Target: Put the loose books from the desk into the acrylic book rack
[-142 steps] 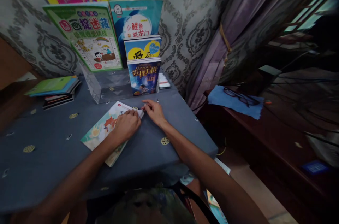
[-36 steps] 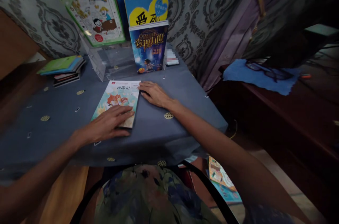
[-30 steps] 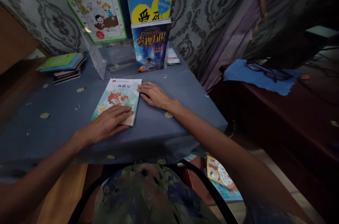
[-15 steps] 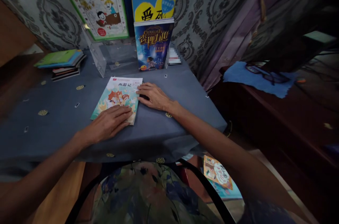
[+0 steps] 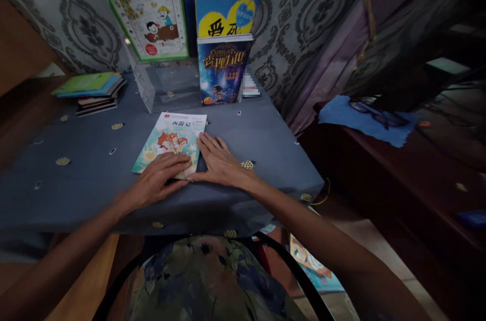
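Note:
A thin picture book point(image 5: 171, 138) with a white top band and a colourful cover lies closed and flat on the blue-grey tablecloth point(image 5: 83, 174). My left hand point(image 5: 159, 182) rests flat on the book's near end, fingers stretched out. Beside the book's near right corner, my right hand point(image 5: 218, 161) lies flat on the cloth with fingers spread, its fingertips touching the book's right edge. Neither hand grips anything.
A clear acrylic stand point(image 5: 163, 85) at the back holds upright books, a dark blue one point(image 5: 223, 70) in front. A stack of books point(image 5: 91, 92) lies back left. Right of the table, a dark wooden bench carries a blue cloth point(image 5: 360, 121) with glasses. Another book point(image 5: 307, 263) lies on the floor.
My right hand slid from the book's far right corner toward me, down its right edge, to the near corner. The book, tilted earlier, now lies straighter. My left hand stays on it.

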`<action>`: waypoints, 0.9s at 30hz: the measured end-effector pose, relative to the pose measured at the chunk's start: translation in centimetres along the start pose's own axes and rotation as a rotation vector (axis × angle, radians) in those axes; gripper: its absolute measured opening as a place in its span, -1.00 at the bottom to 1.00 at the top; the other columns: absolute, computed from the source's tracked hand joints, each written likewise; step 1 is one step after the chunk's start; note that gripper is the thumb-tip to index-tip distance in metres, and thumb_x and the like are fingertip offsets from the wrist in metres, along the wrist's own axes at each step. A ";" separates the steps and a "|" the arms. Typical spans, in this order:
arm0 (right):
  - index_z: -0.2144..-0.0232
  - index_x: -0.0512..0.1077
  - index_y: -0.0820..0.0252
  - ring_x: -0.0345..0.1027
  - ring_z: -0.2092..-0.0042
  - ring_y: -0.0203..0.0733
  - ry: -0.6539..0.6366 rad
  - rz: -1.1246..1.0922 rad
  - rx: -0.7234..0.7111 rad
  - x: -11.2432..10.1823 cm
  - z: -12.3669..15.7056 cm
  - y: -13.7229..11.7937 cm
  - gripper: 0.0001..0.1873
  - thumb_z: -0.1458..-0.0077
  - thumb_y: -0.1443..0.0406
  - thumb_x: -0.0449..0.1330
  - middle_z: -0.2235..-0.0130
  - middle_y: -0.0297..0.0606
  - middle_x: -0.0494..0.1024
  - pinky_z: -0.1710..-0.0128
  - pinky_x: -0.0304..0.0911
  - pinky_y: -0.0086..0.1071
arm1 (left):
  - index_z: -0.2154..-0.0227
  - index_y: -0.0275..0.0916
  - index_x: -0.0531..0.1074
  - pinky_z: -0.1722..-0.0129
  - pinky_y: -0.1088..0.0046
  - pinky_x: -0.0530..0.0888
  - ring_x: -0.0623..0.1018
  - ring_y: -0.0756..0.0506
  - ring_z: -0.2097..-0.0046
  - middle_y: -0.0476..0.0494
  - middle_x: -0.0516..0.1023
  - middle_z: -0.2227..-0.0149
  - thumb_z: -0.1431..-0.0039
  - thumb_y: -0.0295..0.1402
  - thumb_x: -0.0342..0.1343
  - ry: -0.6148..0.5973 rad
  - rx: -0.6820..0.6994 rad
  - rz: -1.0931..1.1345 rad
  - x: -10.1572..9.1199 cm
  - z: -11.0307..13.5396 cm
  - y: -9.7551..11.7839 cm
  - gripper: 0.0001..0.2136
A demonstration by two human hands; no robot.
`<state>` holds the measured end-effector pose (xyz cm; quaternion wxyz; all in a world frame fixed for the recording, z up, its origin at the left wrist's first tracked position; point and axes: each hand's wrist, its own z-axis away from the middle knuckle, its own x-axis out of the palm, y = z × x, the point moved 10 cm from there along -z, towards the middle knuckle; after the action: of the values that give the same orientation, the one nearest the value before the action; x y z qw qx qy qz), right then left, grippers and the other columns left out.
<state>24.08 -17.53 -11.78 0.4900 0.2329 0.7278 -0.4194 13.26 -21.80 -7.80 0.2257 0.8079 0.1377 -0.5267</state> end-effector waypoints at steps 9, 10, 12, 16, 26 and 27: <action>-0.40 -0.03 0.39 -0.19 -0.45 0.26 -0.023 -0.024 0.010 -0.1 0.3 -0.2 0.20 -0.03 -0.35 0.09 -0.43 0.23 -0.05 -0.39 -0.17 0.23 | -0.32 -0.09 0.20 -0.35 -0.01 0.19 0.28 -0.16 -0.36 -0.18 0.30 -0.34 -0.45 -0.17 -0.15 -0.134 -0.158 -0.075 0.9 1.6 -1.4 -0.56; -0.40 -0.03 0.38 -0.18 -0.45 0.27 -0.021 -0.023 0.012 -0.1 0.4 -0.2 0.21 -0.02 -0.35 0.10 -0.43 0.23 -0.05 -0.38 -0.16 0.24 | -0.33 -0.09 0.17 -0.36 -0.01 0.17 0.25 -0.15 -0.38 -0.18 0.27 -0.36 -0.46 -0.16 -0.17 -0.136 -0.185 -0.101 0.9 2.0 -2.0 -0.54; -0.41 -0.04 0.33 -0.14 -0.44 0.27 -0.006 -0.023 0.009 -0.1 0.7 -0.4 0.21 0.00 -0.34 0.12 -0.43 0.20 -0.02 -0.38 -0.14 0.25 | -0.36 -0.10 0.12 -0.37 -0.02 0.14 0.20 -0.16 -0.40 -0.20 0.22 -0.39 -0.46 -0.14 -0.19 -0.121 -0.245 -0.145 0.6 2.8 -3.5 -0.52; -0.43 -0.06 0.23 -0.10 -0.43 0.26 0.015 -0.030 -0.002 -0.1 1.0 -0.8 0.19 0.00 -0.32 0.17 -0.43 0.13 0.01 -0.38 -0.11 0.24 | -0.35 -0.16 0.15 -0.33 -0.04 0.22 0.17 -0.26 -0.41 -0.28 0.17 -0.40 -0.42 -0.06 -0.18 -0.048 -0.407 -0.196 -0.3 4.3 -7.0 -0.47; -0.37 0.15 0.15 -0.02 -0.42 0.17 -0.140 -0.162 -0.105 -1.4 -1.0 2.4 0.03 0.01 -0.17 0.32 -0.42 0.00 0.07 -0.35 0.06 0.11 | -0.19 -0.25 0.34 -0.22 0.01 0.38 0.37 -0.30 -0.27 -0.35 0.39 -0.24 -0.39 -0.06 -0.13 0.063 -0.468 -0.219 -0.9 3.9 -7.0 -0.52; -0.35 0.19 0.14 -0.03 -0.42 0.17 -0.148 -0.152 -0.111 -1.7 -1.2 2.6 0.01 0.02 -0.17 0.33 -0.42 -0.01 0.10 -0.35 0.04 0.13 | -0.18 -0.24 0.36 -0.20 0.01 0.40 0.40 -0.28 -0.23 -0.33 0.41 -0.21 -0.40 -0.09 -0.13 0.057 -0.452 -0.221 -1.0 3.6 -7.2 -0.54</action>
<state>26.09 -14.98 -11.02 0.5216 0.1179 0.7272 -0.4303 6.72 -17.42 -9.67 0.3377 0.7315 0.3459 -0.4809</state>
